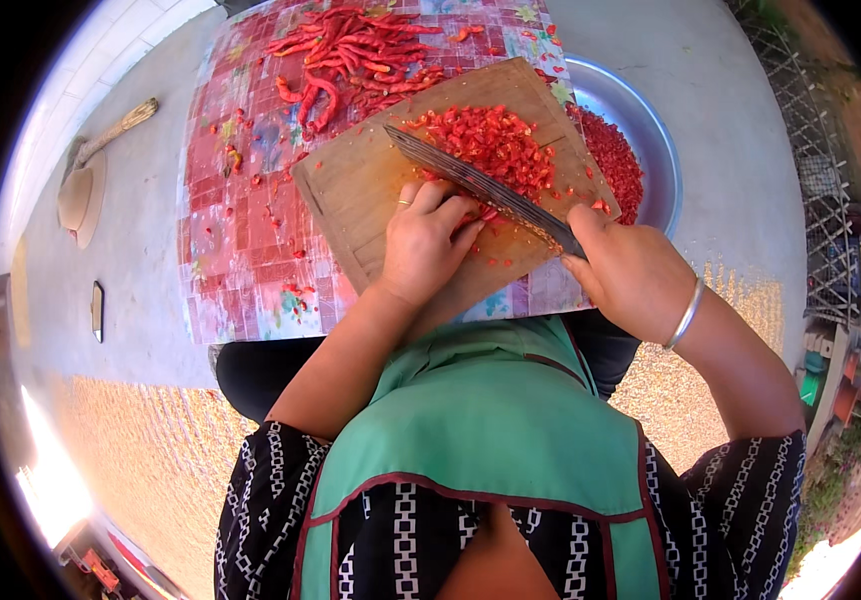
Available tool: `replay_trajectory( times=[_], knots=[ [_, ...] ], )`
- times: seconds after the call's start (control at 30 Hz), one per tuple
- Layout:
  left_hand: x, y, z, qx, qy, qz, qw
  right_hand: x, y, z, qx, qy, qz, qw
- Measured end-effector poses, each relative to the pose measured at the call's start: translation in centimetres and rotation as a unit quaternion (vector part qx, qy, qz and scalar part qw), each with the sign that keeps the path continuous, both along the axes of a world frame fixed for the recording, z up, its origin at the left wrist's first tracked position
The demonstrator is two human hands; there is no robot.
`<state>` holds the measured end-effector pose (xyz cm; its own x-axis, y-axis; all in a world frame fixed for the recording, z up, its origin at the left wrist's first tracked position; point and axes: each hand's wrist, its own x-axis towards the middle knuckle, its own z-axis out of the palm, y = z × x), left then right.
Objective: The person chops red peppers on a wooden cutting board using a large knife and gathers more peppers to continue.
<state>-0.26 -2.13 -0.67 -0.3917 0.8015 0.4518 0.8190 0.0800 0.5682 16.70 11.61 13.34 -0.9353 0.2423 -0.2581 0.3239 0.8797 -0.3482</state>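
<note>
My right hand point(635, 270) grips the handle end of a long dark kitchen knife point(480, 187), its blade slanting across a wooden cutting board point(345, 195). Close beside the blade, the curled fingers of my left hand point(426, 240) press on red chili pepper, of which only a small bit shows at the fingertips. On the far side of the knife lies a heap of chopped red chili point(500, 150). Whole red chilies point(355, 45) are piled beyond the board, on the table's far left part.
A metal basin point(655, 140) holding chopped chili point(605, 160) stands to the right, partly under the board's edge. A patterned red cloth point(240, 230) covers the table, with chili scraps scattered on it. On the floor at left lie a broom-like tool point(115, 130), a hat-shaped item point(78, 200) and a phone-like object point(97, 310).
</note>
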Motion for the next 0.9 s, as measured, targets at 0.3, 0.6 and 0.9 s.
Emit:
replay_trajectory(
  times=[0.3,0.6,0.9],
  knots=[
    [0.2,0.0,0.2,-0.002,-0.010,0.003,1.000,-3.9,-0.2,-7.0,0.037,0.084,-0.032,0.995],
    [0.0,-0.5,-0.1,-0.017,-0.047,0.013,0.999,-1.5,-0.6,-1.6,0.008,-0.067,-0.012,0.998],
    [0.1,-1.2,0.5,0.002,-0.002,0.011,1.000,-2.4,-0.8,-4.3,0.036,0.076,-0.032,0.996]
  ],
)
